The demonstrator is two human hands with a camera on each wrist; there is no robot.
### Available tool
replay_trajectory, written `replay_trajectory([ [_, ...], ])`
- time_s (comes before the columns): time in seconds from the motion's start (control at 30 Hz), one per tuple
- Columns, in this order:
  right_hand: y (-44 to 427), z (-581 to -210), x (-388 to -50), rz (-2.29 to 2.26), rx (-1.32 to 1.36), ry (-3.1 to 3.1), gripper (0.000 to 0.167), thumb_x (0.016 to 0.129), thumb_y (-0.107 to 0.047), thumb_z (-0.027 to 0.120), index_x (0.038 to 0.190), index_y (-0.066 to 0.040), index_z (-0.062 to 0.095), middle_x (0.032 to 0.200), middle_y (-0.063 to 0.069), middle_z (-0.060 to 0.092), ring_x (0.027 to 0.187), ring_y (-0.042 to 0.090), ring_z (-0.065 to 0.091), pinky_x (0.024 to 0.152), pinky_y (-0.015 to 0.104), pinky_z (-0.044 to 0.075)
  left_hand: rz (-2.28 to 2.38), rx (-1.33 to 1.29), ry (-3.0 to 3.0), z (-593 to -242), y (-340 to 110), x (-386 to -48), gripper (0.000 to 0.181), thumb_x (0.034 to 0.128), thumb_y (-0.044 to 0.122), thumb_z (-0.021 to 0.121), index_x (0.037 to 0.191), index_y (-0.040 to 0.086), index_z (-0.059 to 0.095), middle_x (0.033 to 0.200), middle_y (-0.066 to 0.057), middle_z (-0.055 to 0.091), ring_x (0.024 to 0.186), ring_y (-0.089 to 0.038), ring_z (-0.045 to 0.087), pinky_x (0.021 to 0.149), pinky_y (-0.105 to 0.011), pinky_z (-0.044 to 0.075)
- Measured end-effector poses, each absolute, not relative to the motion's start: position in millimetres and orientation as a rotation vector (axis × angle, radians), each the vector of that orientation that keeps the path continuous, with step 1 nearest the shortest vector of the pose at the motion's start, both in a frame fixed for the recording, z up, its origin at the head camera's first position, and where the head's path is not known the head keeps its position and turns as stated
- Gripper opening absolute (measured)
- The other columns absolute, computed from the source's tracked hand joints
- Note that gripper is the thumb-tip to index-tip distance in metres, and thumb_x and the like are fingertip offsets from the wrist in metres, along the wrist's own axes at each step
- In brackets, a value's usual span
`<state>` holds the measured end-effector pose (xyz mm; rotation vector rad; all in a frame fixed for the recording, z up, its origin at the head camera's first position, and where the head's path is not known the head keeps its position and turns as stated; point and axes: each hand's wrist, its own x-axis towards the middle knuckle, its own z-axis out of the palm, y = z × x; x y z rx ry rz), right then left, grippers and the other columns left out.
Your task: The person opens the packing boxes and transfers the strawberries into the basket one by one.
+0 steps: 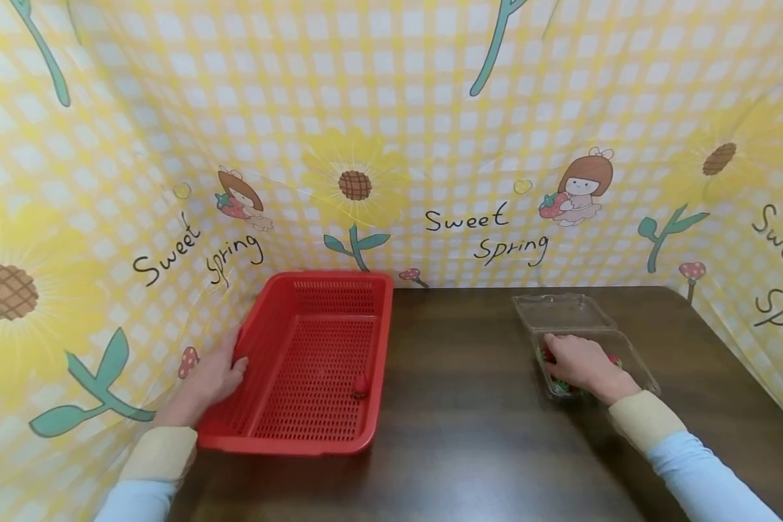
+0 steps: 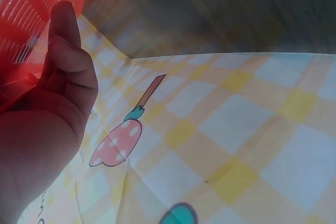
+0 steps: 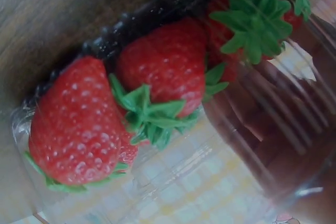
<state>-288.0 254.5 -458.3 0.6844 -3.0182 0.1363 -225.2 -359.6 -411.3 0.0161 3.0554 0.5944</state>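
Observation:
My left hand (image 1: 217, 373) holds the left rim of a red slotted plastic basket (image 1: 383, 362), thumb on the inner side. A single strawberry (image 1: 361, 384) lies inside, near the right wall. To the right, a clear plastic clamshell box (image 1: 639, 362) has its lid (image 1: 561, 313) folded back. My right hand (image 1: 583, 365) reaches down into this box, its fingertips partly hidden. Through the clear wall in the right wrist view, thumb and fingers close around a strawberry (image 3: 254, 22) with green leaves. Beside it are another strawberry (image 3: 163, 64) and a larger strawberry (image 3: 76, 124).
Basket and box stand apart on a dark brown wooden table (image 1: 457, 370). A yellow checked cloth (image 1: 431, 145) with printed flowers rises behind the table and along both sides. The left forearm is close to the cloth on its side.

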Motion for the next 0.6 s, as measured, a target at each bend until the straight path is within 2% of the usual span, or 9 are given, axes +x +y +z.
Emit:
replay_trajectory([
  [0.3, 263.4, -451.3, -283.2, 0.171, 0.600, -3.015, 0.026, 0.083, -0.024, 0.068, 0.075, -0.014, 0.046, 0.058, -0.003, 0.043, 0.049, 0.013, 0.038, 0.046, 0.029, 0.029, 0.605, 0.036, 3.078, -413.3, -358.9, -226.6, 0.066, 0.0973, 0.010, 0.051, 0.150, -0.005, 0.015, 0.112, -0.034, 0.057, 0.091, -0.037, 0.063, 0.075, -0.053, 0.054],
  [0.6, 260.2, -403.8, -279.2, 0.253, 0.602, -2.984, 0.028, 0.087, -0.025, 0.067, 0.076, -0.013, 0.044, 0.057, -0.002, 0.042, 0.048, 0.012, 0.036, 0.045, 0.027, 0.027, 0.604, 0.011, 3.076, -411.7, -359.0, -228.4, 0.066, 0.0977, 0.010, 0.050, 0.151, -0.003, 0.013, 0.113, -0.035, 0.056, 0.091, -0.038, 0.063, 0.075, -0.053, 0.054],
])
